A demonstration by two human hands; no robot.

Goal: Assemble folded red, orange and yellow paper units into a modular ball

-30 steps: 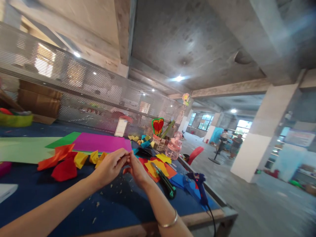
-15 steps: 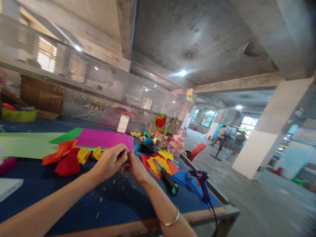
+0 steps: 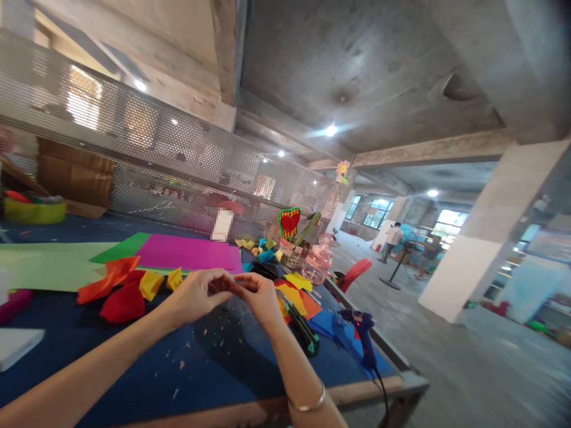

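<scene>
My left hand [image 3: 200, 292] and my right hand [image 3: 259, 295] meet fingertip to fingertip above the blue tabletop [image 3: 209, 362]. Both have thumb and fingers bent into a pinch; whatever is between the tips is too small or hidden to make out. Left of my left hand lie folded yellow paper pieces [image 3: 151, 284], a red folded paper piece [image 3: 122, 303] and an orange one [image 3: 107, 279]. Close beside my right hand are a green-and-black utility knife [image 3: 303, 327] and a pile of orange and yellow paper [image 3: 298, 297].
A blue glue gun [image 3: 363, 327] with a cord lies near the table's right edge. Purple [image 3: 187, 251] and pale green sheets [image 3: 49, 261] spread at the back left. A pink clear jug [image 3: 317, 264] stands at the back right, before a perforated metal screen [image 3: 169, 160]. People stand far off.
My right hand has turned and opened its curve, its knuckles lifting to the right and covering part of the paper pile. My left fingers have uncurled slightly; the fingertips still meet.
</scene>
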